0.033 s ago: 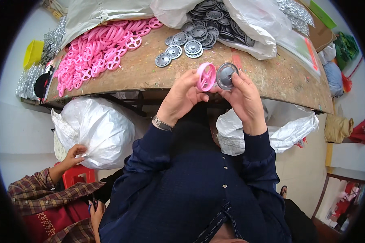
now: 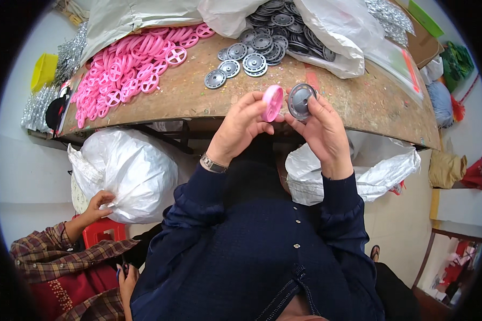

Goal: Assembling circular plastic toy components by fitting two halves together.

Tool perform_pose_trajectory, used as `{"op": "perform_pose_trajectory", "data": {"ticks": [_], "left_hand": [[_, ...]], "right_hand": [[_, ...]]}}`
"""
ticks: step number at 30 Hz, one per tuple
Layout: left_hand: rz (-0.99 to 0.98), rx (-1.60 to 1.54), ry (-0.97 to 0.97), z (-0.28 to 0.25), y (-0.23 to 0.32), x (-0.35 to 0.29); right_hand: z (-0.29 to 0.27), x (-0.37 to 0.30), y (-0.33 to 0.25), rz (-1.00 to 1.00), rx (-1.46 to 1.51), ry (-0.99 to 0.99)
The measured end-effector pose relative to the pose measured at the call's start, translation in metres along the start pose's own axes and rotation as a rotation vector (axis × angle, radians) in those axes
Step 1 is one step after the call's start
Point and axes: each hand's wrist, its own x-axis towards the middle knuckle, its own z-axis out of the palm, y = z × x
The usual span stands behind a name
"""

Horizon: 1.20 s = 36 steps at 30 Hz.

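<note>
Pinched between the thumb and fingers of the left hand (image 2: 240, 125), the pink spoked ring (image 2: 273, 103) is held nearly edge-on near the front edge of the table (image 2: 193, 99). The right hand (image 2: 328, 127) pinches the grey disc (image 2: 301, 100) by its rim, just beside the ring; rim grips likely leave both faces exposed. Beyond, the pink pile (image 2: 136, 56) and grey pile (image 2: 262, 41) lie apart, presumably separated by kind for easy reach.

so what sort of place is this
It looks like a small workshop, perhaps one for handwork with plastic parts: a worn wooden table bears a heap of pink wheels and a pile of grey discs, the latter partly spilling from a white bag.
</note>
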Motion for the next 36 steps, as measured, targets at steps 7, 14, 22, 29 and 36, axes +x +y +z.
{"op": "perform_pose_trajectory", "data": {"ticks": [7,14,22,29,36], "left_hand": [[0.658,1.594,0.121,0.012,-0.009,-0.007],[0.488,1.212,0.249,0.023,-0.024,-0.009],[0.026,0.466,0.127,0.028,-0.031,-0.008],[0.066,0.511,0.138,0.026,-0.039,-0.012],[0.169,0.686,0.088,0.028,-0.037,-0.016]], "right_hand": [[-0.009,-0.010,0.010,-0.002,-0.086,0.071],[-0.013,-0.012,0.023,-0.121,-0.167,0.132],[-0.020,-0.017,0.035,-0.369,-0.513,0.180],[-0.007,-0.025,0.031,-0.343,-0.548,0.167],[-0.009,-0.035,0.016,-0.236,-0.685,0.079]]}}
